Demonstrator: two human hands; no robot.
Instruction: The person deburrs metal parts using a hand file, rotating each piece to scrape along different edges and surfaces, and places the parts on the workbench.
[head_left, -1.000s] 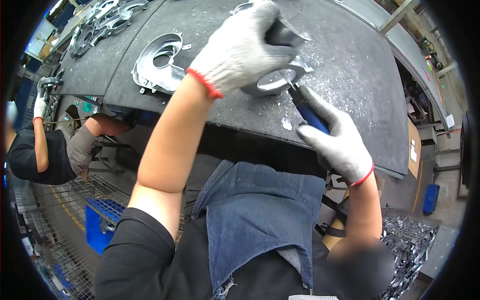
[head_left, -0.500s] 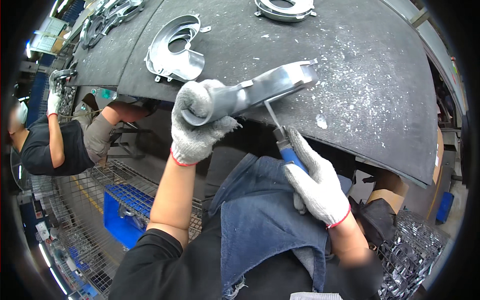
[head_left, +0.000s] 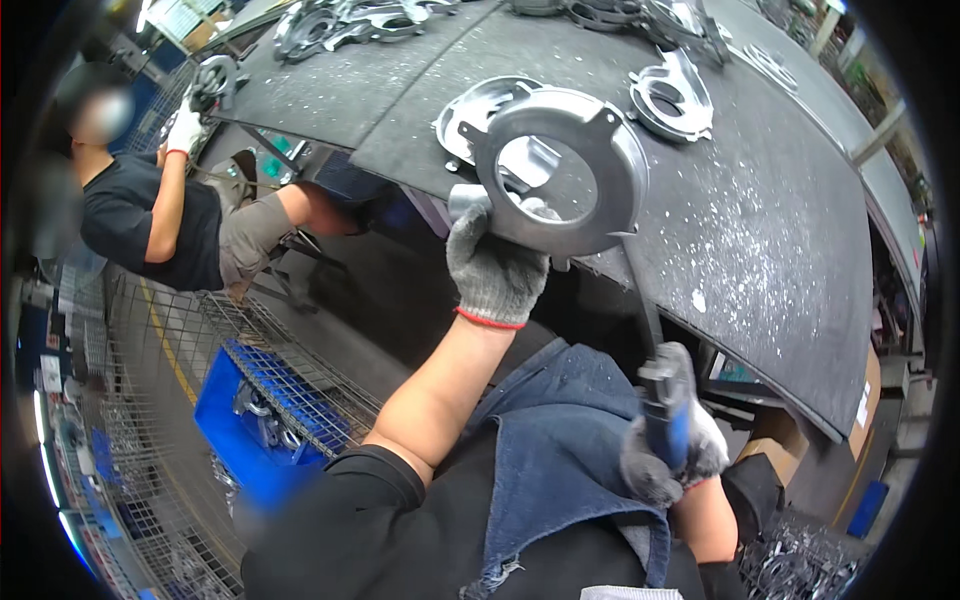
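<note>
My left hand (head_left: 498, 275), in a grey knitted glove, grips a silver ring-shaped metal casting (head_left: 618, 180) from its lower left. The casting is raised at the table's near edge, its broad round opening facing me. My gloved right hand (head_left: 697, 440) is wrapped around the blue handle of a hand tool with a long, narrow metal blade (head_left: 643, 305). The blade points up, and its tip is at the casting's lower right rim; whether it touches cannot be told. Behind the held piece lies a similar casting (head_left: 462, 115) on the dark table (head_left: 760, 230), partly hidden.
Another casting (head_left: 675, 100) lies farther right, with several more along the far side. Pale flakes litter the table. At left, a person (head_left: 150, 200) holds a metal part. A blue bin (head_left: 235, 420) with parts stands by a wire cage; cardboard (head_left: 775, 450) is at lower right.
The casting has been turned from edge-on to show its round opening, and my left hand has moved right. My right hand has dropped lower with the tool. The view has shifted left.
</note>
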